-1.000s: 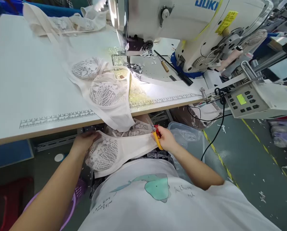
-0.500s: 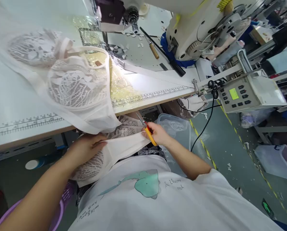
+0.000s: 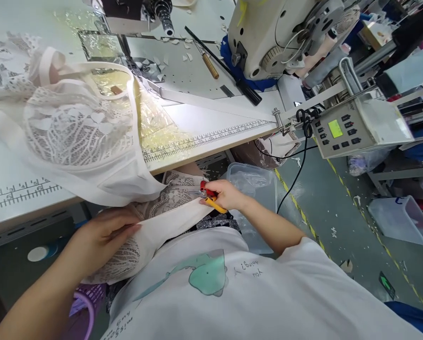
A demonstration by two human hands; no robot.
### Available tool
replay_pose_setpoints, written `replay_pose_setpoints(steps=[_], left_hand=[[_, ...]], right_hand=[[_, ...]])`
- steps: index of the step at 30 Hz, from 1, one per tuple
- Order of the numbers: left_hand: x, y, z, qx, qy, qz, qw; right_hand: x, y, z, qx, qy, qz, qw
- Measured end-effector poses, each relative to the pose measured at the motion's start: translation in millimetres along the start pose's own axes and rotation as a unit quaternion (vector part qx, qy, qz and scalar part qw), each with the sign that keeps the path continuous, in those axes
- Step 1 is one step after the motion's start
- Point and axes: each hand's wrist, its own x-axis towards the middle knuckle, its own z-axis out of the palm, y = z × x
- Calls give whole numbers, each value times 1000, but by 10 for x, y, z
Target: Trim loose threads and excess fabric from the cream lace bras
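Observation:
A white lace bra [image 3: 171,219] lies across my lap, its smooth band stretched between my hands. My left hand [image 3: 103,236] is closed on the bra near one lace cup, thumb on top. In my right hand [image 3: 229,194] is a pair of scissors [image 3: 215,205] with orange-yellow and red handles. Their blades point left over the lace and are partly hidden. The right fingers also touch the band's end. Another white lace bra [image 3: 80,130] lies on the table just above my left hand, its lower edge hanging over the table edge.
A sewing machine [image 3: 254,47] stands on the table [image 3: 197,115], which has a printed ruler along its front. A wooden-handled tool [image 3: 209,65] and a black-handled tool [image 3: 249,91] lie there. Beyond are a control box [image 3: 342,134], a clear bin [image 3: 252,177] and a purple basket [image 3: 87,302].
The scissors have turned, so their blades now point left and lower over the lace. My left hand has shifted left and down in view. The camera view has moved a little.

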Motion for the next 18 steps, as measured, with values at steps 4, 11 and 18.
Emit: replay_pose_setpoints(steps=[4,11,18], left_hand=[[-48,149,-39,53,5,105,993],[-96,310,-110,210,-4,128,969],[160,698,240,287,-29,237,928]], right_hand=[[-76,-76,-38,-8,-2,-16,1000],[-253,-280,4,-24,-26,-32,999],[-262,-529,41,-27,-28,-24,999]])
